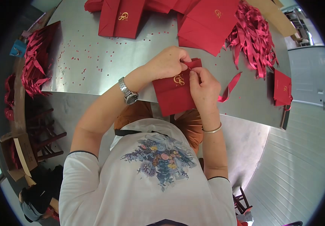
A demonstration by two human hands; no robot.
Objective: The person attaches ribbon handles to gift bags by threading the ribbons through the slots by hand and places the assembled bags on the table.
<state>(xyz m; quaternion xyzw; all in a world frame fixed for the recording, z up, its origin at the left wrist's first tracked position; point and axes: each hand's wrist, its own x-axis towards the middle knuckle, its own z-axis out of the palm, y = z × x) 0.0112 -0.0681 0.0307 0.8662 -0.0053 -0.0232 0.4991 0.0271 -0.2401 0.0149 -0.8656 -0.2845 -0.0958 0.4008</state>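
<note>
A red paper bag (174, 98) with gold letters hangs tilted over the near edge of the table. At its top edge my left hand (166, 63) is closed, the fingers curled in and pinching at the bag's mouth. My right hand (205, 87) is closed just beside it, thumb and finger pinching a thin red piece that looks like ribbon at the same edge. The fingertips of both hands nearly meet. A red ribbon (230, 89) emerges beside my right hand and rests on the table; whether it joins the pinched piece is hidden.
More red bags (121, 19) lie at the table's far side, with a stack (207, 28) to their right. A heap of red ribbons (253, 39) sits beyond. Ribboned bags (35, 62) are at the left edge, others (282, 88) at the right. Red dots dot the metal table (132, 49).
</note>
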